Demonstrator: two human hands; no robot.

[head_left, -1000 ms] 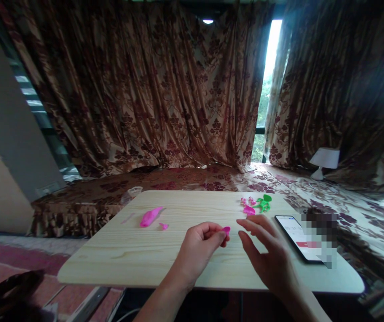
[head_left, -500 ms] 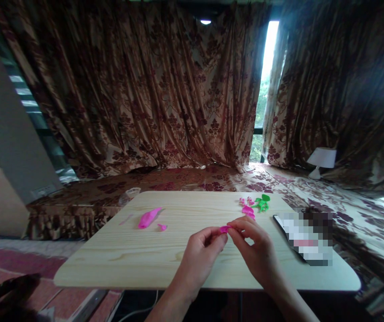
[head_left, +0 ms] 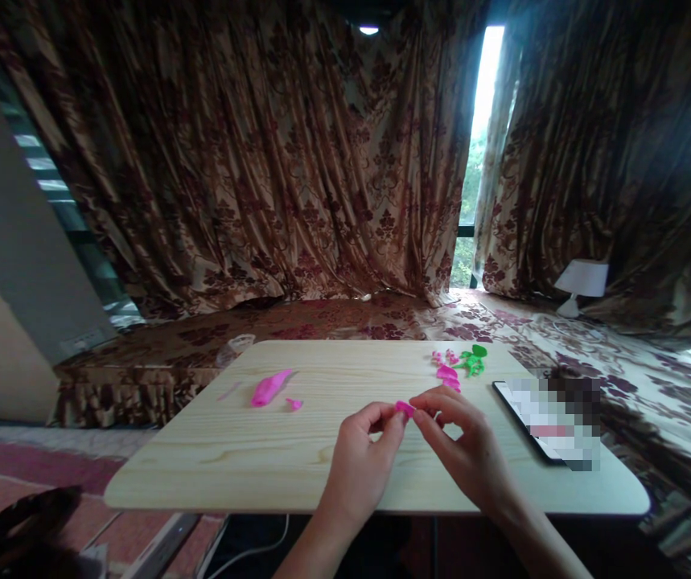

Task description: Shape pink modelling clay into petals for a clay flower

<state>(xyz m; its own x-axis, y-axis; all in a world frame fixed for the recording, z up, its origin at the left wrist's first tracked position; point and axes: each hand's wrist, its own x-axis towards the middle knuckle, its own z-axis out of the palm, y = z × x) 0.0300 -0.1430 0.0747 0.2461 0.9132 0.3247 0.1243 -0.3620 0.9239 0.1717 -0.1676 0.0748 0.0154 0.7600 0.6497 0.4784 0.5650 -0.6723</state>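
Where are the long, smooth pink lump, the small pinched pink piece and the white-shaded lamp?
Long, smooth pink lump [head_left: 270,389]: head view, its middle.
Small pinched pink piece [head_left: 404,408]: head view, uncovered middle.
White-shaded lamp [head_left: 585,277]: head view, its shade.

Phone [head_left: 519,412] on the table [head_left: 230,466], right; lump [head_left: 269,389] and small scrap [head_left: 294,404], left; lamp [head_left: 582,278] behind, right.

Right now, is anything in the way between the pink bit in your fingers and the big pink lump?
Yes: the left hand is on that side of the pink bit, and a pink scrap lies near the big pink lump, toward that hand.
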